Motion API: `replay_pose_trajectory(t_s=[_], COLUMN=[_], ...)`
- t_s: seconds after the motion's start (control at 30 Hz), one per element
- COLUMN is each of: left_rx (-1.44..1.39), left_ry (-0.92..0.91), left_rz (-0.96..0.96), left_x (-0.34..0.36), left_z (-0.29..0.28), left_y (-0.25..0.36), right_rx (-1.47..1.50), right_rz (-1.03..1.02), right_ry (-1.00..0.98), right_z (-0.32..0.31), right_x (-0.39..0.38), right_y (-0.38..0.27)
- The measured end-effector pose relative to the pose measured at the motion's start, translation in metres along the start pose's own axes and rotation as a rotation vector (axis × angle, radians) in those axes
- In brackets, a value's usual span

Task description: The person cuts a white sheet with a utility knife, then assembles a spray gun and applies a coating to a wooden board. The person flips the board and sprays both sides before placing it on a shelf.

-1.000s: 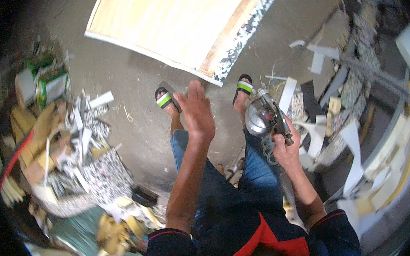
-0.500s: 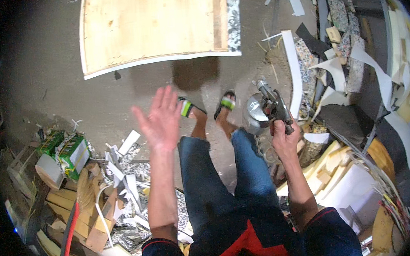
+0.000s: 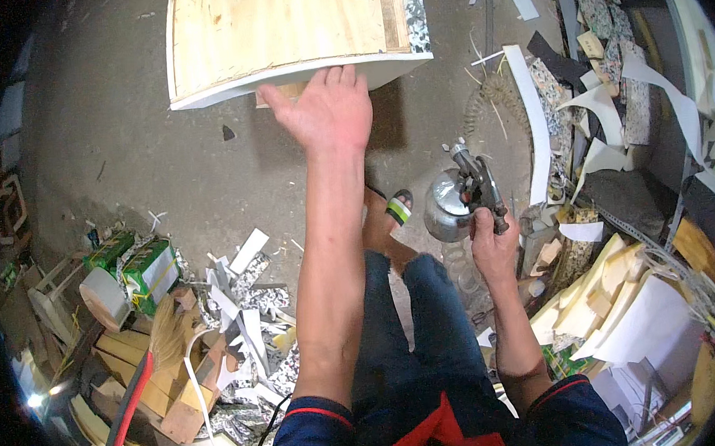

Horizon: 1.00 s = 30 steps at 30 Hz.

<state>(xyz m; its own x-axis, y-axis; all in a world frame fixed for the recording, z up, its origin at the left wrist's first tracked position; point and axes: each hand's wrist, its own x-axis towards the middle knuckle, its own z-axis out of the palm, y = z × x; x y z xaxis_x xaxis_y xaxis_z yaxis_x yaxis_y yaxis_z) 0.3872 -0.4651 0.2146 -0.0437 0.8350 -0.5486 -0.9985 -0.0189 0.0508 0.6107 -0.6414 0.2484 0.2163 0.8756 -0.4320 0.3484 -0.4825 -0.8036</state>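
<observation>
A pale wooden panel [image 3: 277,21] with a white front edge and a speckled foam strip [image 3: 414,12] along its right side is at the top. My left hand [image 3: 322,113] reaches to that edge, fingertips against it, thumb spread out to the left. Whether the fingertips bear on it or only hover is hard to tell. My right hand [image 3: 493,238] grips a metal spray gun [image 3: 477,177] with a round silver cup [image 3: 444,213] and a coiled hose. Part of a light wooden piece [image 3: 270,98] shows under the panel, behind my thumb.
Grey concrete floor [image 3: 119,132] lies around the panel. Scraps of white and speckled foam [image 3: 606,106] are heaped at right, more scraps [image 3: 250,346] at lower left, with green boxes [image 3: 147,271], wood pieces and a broom [image 3: 130,405]. A pole stands beside the panel's right side.
My left hand has moved forward and up to the panel's front edge. The panel sits higher in the picture than half a second ago. My right hand still holds the spray gun.
</observation>
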Motion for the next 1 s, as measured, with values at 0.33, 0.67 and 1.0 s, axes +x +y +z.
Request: replay_pose_trajectory(t_s=[0.33, 0.67, 1.0], left_rx=[0.812, 1.920, 2.092], left_ry=[0.259, 0.604, 0.628], left_rz=[-0.025, -0.101, -0.218], left_x=[-0.113, -0.227, -0.242], left_z=[-0.114, -0.325, -0.358], left_y=[0.035, 0.139, 0.199], right_rx=[-0.023, -0.035, 0.026], right_rz=[-0.059, -0.153, -0.203], right_ry=[0.148, 0.282, 0.355], right_z=[0.013, 0.056, 0.084], right_x=[0.015, 0.053, 0.047], right_y=[-0.017, -0.054, -0.057])
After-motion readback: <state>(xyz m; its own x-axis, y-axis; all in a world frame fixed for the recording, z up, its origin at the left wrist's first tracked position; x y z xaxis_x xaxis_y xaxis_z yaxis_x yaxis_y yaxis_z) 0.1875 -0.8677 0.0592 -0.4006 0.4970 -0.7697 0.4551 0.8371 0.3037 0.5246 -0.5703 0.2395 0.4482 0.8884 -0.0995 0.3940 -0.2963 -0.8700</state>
